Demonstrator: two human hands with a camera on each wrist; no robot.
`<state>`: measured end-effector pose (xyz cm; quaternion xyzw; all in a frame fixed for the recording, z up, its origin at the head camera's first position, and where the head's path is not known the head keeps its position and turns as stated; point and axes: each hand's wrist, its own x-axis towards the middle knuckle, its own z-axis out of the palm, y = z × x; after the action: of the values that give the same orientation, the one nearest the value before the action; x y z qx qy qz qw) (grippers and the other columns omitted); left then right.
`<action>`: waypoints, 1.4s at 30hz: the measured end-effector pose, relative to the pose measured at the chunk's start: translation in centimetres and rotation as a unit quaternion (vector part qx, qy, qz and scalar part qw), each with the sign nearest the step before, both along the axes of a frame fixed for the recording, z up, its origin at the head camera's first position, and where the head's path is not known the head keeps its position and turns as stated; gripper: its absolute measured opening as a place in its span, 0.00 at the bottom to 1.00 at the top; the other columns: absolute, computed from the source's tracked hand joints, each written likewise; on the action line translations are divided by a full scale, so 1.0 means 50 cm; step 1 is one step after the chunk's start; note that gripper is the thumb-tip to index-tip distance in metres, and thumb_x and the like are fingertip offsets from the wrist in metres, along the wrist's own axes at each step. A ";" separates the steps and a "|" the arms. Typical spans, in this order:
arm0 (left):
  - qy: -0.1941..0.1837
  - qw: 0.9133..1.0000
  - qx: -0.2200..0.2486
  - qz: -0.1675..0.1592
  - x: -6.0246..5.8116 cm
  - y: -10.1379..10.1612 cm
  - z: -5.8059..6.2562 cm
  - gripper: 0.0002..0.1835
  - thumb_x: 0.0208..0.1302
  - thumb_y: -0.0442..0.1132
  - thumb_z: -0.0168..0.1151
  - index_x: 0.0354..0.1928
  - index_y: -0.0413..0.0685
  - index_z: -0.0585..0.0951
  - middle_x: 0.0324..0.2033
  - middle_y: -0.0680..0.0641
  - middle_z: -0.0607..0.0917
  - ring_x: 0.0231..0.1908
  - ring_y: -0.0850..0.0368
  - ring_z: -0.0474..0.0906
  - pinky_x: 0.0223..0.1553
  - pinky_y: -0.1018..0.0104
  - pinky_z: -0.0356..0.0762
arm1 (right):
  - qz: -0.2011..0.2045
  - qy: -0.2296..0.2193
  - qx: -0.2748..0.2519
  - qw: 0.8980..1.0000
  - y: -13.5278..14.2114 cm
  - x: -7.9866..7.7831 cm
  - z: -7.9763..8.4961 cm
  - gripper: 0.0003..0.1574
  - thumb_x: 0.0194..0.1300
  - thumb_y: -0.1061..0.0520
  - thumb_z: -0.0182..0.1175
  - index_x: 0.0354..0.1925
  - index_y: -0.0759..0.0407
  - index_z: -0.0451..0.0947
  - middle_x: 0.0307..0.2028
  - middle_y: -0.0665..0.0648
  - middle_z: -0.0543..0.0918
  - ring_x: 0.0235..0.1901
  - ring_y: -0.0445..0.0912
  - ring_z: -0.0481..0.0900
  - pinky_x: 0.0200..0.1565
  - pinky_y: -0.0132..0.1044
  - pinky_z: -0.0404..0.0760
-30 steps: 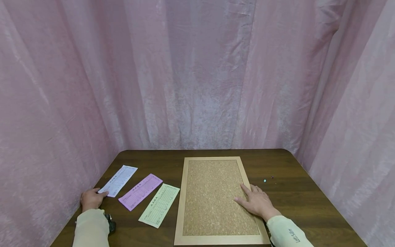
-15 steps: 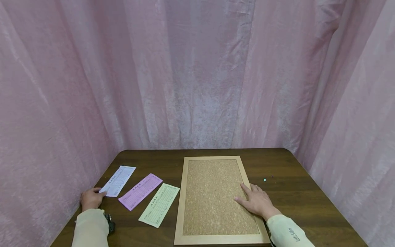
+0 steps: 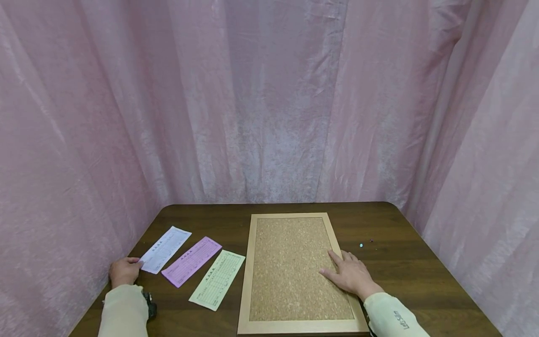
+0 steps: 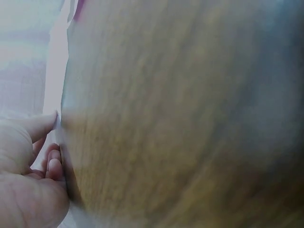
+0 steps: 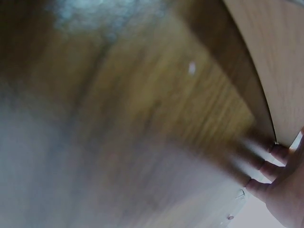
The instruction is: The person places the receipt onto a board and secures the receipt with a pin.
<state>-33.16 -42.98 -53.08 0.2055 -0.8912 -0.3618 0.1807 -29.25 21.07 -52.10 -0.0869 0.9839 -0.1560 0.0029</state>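
A pale blue-white printed slip (image 3: 166, 250) lies at the left of the table, its near corner at the fingertips of my left hand (image 3: 124, 271). In the left wrist view the thumb (image 4: 42, 124) pinches the edge of this slip (image 4: 56, 76). Beside it lie a purple slip (image 3: 191, 261) and a light green slip (image 3: 217, 280), both printed with tables. My right hand (image 3: 349, 276) rests with spread fingers on the right side of a wood-framed cork board (image 3: 294, 269). In the right wrist view its fingers (image 5: 270, 170) reach along the frame (image 5: 270, 57).
Two tiny objects, one pale blue (image 3: 361, 245) and one dark (image 3: 371, 241), lie on the brown wooden table (image 3: 404, 267) right of the board. Pink curtains (image 3: 269, 103) hang behind the table and on both sides.
The pale blue-white slip has shifted first slightly left, then right towards the purple slip, at the left fingertips. The right hand and the board have stayed in place.
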 end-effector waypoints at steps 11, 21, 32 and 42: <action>0.007 0.999 0.030 0.013 0.001 0.001 0.002 0.15 0.66 0.32 0.58 0.44 0.21 0.79 0.43 0.24 0.80 0.45 0.28 0.73 0.46 0.41 0.69 | 0.002 0.003 -0.004 1.000 -0.001 0.002 0.001 0.53 0.66 0.23 0.48 0.74 0.54 0.61 0.68 0.78 0.62 0.66 0.77 0.58 0.60 0.73 0.58; 0.026 0.997 0.067 0.025 -0.003 0.000 0.011 0.15 0.69 0.33 0.57 0.49 0.24 0.78 0.46 0.25 0.79 0.44 0.32 0.75 0.41 0.46 0.72 | 0.001 -0.002 -0.008 1.000 0.001 0.004 0.002 0.54 0.65 0.21 0.47 0.74 0.55 0.61 0.67 0.79 0.62 0.65 0.78 0.57 0.59 0.74 0.58; 0.036 0.998 0.052 0.004 -0.005 0.008 0.037 0.16 0.66 0.31 0.60 0.51 0.25 0.80 0.45 0.26 0.81 0.42 0.36 0.78 0.34 0.61 0.71 | 0.007 0.006 -0.003 1.000 0.003 0.004 0.001 0.53 0.66 0.22 0.46 0.74 0.54 0.62 0.66 0.79 0.63 0.64 0.79 0.59 0.58 0.75 0.59; 0.041 0.998 0.042 0.006 -0.003 0.008 0.065 0.15 0.66 0.31 0.62 0.49 0.25 0.81 0.44 0.28 0.83 0.40 0.37 0.81 0.28 0.68 0.71 | 0.010 0.007 -0.004 1.000 0.000 0.003 0.003 0.53 0.66 0.23 0.47 0.74 0.55 0.62 0.66 0.80 0.63 0.64 0.79 0.59 0.57 0.75 0.59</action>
<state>-33.33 -42.58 -49.83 0.2036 -0.8657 -0.4062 0.2102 -29.09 21.06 -51.95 -0.0980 0.9824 -0.1590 -0.0032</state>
